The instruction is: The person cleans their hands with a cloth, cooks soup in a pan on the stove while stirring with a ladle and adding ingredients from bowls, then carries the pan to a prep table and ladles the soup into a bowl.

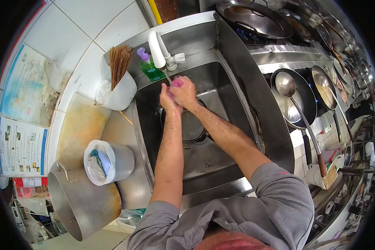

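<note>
Both my hands meet under the white faucet [157,50], around a small pink item [177,82] that I cannot identify. Water runs from the spout onto them. My left hand [169,100] is closed on the lower side of the pink item. Wrapped over its upper right side is my right hand [185,92]. Below the hands, a round dark pan [192,129] lies in the steel sink [208,166], partly hidden by my forearms. A green soap bottle [152,71] with a purple pump stands behind the sink, left of the faucet.
A white container [123,91] with a twig brush [119,62] and a plastic bucket [123,161] with cloths stand left of the sink. A large steel pot [87,204] is at lower left. Pans [298,104] with ladles [286,84] sit on the stove at right.
</note>
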The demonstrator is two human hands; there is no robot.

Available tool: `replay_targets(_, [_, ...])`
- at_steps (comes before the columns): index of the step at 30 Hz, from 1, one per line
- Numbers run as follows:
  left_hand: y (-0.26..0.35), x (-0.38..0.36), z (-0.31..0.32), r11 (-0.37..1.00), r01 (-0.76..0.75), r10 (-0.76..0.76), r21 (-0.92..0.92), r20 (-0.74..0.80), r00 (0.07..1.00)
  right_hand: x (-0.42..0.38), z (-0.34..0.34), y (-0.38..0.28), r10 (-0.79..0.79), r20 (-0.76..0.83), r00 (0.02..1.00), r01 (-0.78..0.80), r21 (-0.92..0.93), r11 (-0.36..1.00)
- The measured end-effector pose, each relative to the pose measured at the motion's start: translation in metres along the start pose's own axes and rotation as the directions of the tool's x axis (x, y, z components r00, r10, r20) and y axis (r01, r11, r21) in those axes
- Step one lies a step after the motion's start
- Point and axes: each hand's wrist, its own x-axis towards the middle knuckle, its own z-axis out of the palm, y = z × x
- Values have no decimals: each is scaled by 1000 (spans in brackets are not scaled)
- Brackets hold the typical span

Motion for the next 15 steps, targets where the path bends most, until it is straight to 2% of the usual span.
replay_targets(1, [1, 2, -5, 980, 187, -181, -69, 88, 980, 0, -4, 0, 0, 2, 1000, 0, -1, 1000])
replay_targets(2, [2, 3, -10, 935, 345, -335, -83, 109, 936, -1, -10, -2, -122, 80, 989, 127, -59, 990])
replay_targets(3, [3, 5, -17, 934, 346, -337, -85, 105, 936, -4, -13, 4, -234, 162, 959, 253, -106, 962])
replay_targets(4, [2, 8, -23, 903, 429, -427, 0, 89, 900, -4, -16, 10, -230, 166, 959, 250, -108, 962])
replay_targets(5, [1, 10, -29, 858, 508, -513, 83, 63, 856, -3, -19, 17, -235, 245, 941, 270, -121, 955])
replay_targets(6, [3, 10, -25, 823, 534, -545, 192, 3, 838, -2, -20, 24, -238, 323, 916, 293, -133, 947])
replay_targets(7, [-1, 13, -27, 823, 536, -546, 189, 1, 838, -2, -20, 31, -235, 326, 916, 291, -134, 947])
replay_targets(8, [-4, 16, -24, 893, 350, -352, 282, -44, 935, 0, -20, 37, -41, 319, 947, 18, 76, 997])
replay_targets(9, [-4, 13, -16, 913, 151, -136, 380, -65, 989, 3, -19, 43, 149, 351, 925, -255, 278, 926])
replay_targets(10, [-3, 9, -9, 933, 58, -49, 354, -34, 998, 5, -12, 46, 274, 287, 918, -387, 491, 781])
replay_targets(11, [-4, 6, -1, 934, 57, -49, 353, -32, 998, 5, -8, 51, 273, 286, 919, -385, 491, 782])
replay_targets(12, [-6, 6, 3, 925, -50, 40, 376, 36, 999, 3, -8, 49, 476, 382, 792, -590, 680, 436])
replay_targets(13, [-7, 5, 5, 907, -158, 126, 392, 106, 986, 1, -7, 48, 589, 527, 612, -654, 757, 2])
replay_targets(15, [-3, -4, 1, 925, -165, 130, 343, 124, 984, 1, -5, 44, 572, 535, 622, -645, 764, -13])
